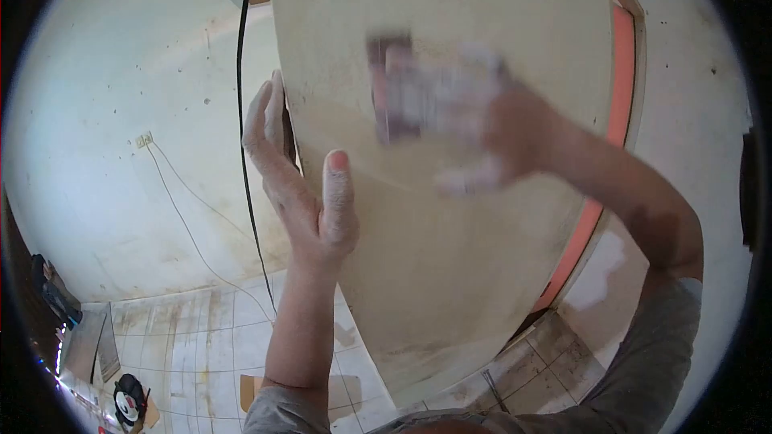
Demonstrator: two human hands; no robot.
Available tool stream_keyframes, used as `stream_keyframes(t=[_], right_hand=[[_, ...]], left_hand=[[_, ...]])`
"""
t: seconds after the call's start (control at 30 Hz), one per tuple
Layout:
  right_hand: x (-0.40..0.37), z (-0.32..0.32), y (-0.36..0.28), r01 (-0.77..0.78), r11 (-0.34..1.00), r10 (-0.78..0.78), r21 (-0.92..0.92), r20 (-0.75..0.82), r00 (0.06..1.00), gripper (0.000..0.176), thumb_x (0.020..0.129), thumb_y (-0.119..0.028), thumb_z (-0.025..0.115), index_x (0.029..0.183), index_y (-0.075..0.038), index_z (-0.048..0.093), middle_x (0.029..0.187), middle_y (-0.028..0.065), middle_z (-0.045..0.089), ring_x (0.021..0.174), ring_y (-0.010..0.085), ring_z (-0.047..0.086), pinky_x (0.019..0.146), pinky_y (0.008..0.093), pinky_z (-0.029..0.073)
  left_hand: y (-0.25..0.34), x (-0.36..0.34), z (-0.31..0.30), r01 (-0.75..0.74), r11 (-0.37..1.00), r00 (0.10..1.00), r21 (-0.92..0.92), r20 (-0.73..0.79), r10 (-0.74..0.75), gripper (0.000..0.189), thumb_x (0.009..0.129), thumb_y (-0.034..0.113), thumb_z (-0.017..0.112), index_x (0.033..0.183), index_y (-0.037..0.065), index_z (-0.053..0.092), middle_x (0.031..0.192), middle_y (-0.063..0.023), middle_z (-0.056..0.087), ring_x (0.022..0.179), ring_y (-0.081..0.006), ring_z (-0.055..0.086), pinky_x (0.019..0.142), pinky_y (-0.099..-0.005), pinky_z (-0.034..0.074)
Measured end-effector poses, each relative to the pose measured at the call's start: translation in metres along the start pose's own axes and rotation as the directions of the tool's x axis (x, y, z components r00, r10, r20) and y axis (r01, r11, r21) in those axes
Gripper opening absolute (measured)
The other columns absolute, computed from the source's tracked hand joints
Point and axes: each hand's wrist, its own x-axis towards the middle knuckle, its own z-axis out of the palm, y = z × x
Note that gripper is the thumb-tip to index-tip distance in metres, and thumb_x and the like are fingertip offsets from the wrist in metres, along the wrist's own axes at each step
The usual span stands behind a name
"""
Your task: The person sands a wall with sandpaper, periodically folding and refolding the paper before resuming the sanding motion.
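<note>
A pale, cream-coloured door stands upright in front of me, its face faintly stained. My left hand, coated in white dust, grips its left edge, with the thumb on the front face and the fingers around the far side. Smeared by motion, my right hand is at the upper middle of the door face. Under its fingertips is a dark reddish-brown piece of sandpaper, flat against the surface. The covered part of the sandpaper is hidden.
A black cable hangs just left of the door. Thin wires run from a wall socket to the dirty tiled floor. An orange-pink strip shows along the door's right side. A round black-and-white object lies at lower left.
</note>
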Motion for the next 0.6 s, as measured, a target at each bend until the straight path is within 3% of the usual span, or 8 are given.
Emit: stream_keyframes(t=[0.1, 0.2, 0.27, 0.37, 0.47, 0.6], right_hand=[[-0.021, 0.011, -0.017, 0.124, 0.992, -0.119, -0.012, 0.202, 0.972, 0.091, 0.083, -0.053, 0.073, 0.163, -0.023, 0.038, 0.169, 0.0011, 0.036, 0.153, 0.0183, 0.038, 0.121, 0.0512, 0.015], [-0.006, -0.018, 0.025, 0.094, 0.974, -0.078, -0.206, 0.086, 0.993, 0.082, 0.089, -0.051, 0.068, 0.161, -0.022, 0.041, 0.167, 0.0020, 0.040, 0.152, 0.0184, 0.039, 0.121, 0.0502, 0.015], [0.004, -0.044, 0.046, -0.086, 0.919, 0.091, -0.385, -0.007, 0.996, 0.077, 0.092, -0.047, 0.065, 0.161, -0.022, 0.042, 0.166, 0.0025, 0.042, 0.152, 0.0194, 0.040, 0.121, 0.0494, 0.016], [0.018, -0.063, 0.072, -0.225, 0.861, 0.196, -0.457, -0.109, 0.974, 0.078, 0.091, -0.042, 0.065, 0.161, -0.018, 0.041, 0.167, 0.0039, 0.040, 0.154, 0.0222, 0.037, 0.120, 0.0488, 0.017], [0.017, -0.047, 0.071, -0.238, 0.910, 0.166, -0.341, -0.227, 0.960, 0.081, 0.092, -0.048, 0.068, 0.161, -0.018, 0.039, 0.166, 0.0062, 0.041, 0.152, 0.0242, 0.038, 0.114, 0.0493, 0.028], [0.007, -0.020, 0.011, -0.163, 0.949, 0.144, -0.269, -0.086, 0.986, 0.084, 0.089, -0.052, 0.070, 0.161, -0.019, 0.041, 0.167, 0.0055, 0.040, 0.153, 0.0223, 0.038, 0.114, 0.0495, 0.028]], left_hand=[[0.003, 0.000, -0.001, -0.032, 0.999, 0.999, 0.022, 0.024, 0.032, 0.081, 0.100, 0.039, 0.059, 0.154, -0.010, 0.022, 0.150, -0.0339, 0.039, 0.143, -0.0442, 0.042, 0.118, -0.0525, 0.034], [0.003, -0.002, -0.002, -0.055, 0.998, 0.997, 0.007, 0.046, 0.055, 0.081, 0.100, 0.037, 0.059, 0.154, -0.011, 0.022, 0.151, -0.0338, 0.038, 0.143, -0.0442, 0.043, 0.118, -0.0518, 0.035], [0.001, 0.001, -0.004, -0.068, 0.998, 0.996, 0.014, 0.061, 0.067, 0.081, 0.100, 0.037, 0.059, 0.154, -0.011, 0.021, 0.152, -0.0345, 0.037, 0.143, -0.0445, 0.042, 0.119, -0.0515, 0.034], [0.002, -0.001, -0.005, -0.071, 0.997, 0.996, 0.036, 0.065, 0.068, 0.083, 0.100, 0.037, 0.059, 0.155, -0.011, 0.020, 0.154, -0.0365, 0.033, 0.145, -0.0452, 0.040, 0.120, -0.0515, 0.032], [0.000, -0.003, -0.004, -0.045, 0.999, 0.997, 0.014, 0.070, 0.044, 0.084, 0.099, 0.038, 0.060, 0.156, -0.010, 0.020, 0.157, -0.0391, 0.028, 0.148, -0.0476, 0.035, 0.122, -0.0523, 0.030], [-0.002, -0.004, -0.004, -0.065, 0.998, 0.995, 0.021, 0.074, 0.063, 0.084, 0.099, 0.038, 0.060, 0.156, -0.009, 0.021, 0.157, -0.0398, 0.028, 0.150, -0.0493, 0.032, 0.122, -0.0538, 0.030]])
